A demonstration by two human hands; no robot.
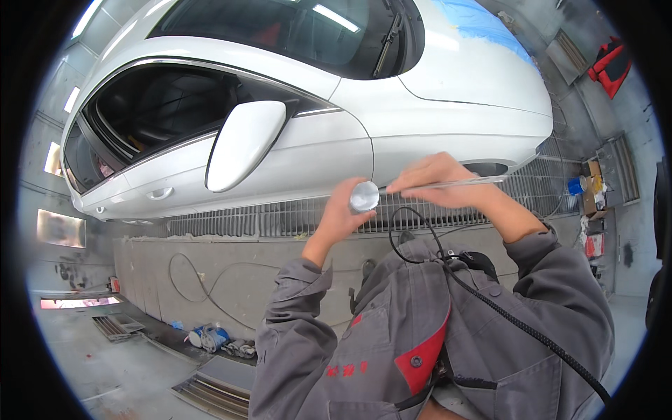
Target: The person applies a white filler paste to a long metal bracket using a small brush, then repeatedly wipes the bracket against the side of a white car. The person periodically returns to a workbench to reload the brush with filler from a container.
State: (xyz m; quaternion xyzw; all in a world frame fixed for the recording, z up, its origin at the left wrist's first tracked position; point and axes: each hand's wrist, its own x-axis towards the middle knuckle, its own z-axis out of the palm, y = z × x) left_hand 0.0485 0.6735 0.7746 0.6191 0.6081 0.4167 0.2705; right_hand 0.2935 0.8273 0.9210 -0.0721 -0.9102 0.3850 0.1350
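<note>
My left hand (344,207) is wrapped around a small round cup (365,196), its pale silvery top facing up. Close to the right of it is my right hand (433,180), blurred, with a thin clear strip or stick (472,181) lying along the palm and wrist; its grip on the strip cannot be made out. Both hands are beside the white car (315,152), near the seam between front door and fender. The car's side mirror (247,144) stands out to the left of the hands.
Blue masking film (485,23) covers part of the car's front. A metal floor grating (283,212) runs along the car. A thin hose (210,294) loops over the floor. Boxes and a blue can (577,186) stand at the right wall, blue cans (212,337) at lower left.
</note>
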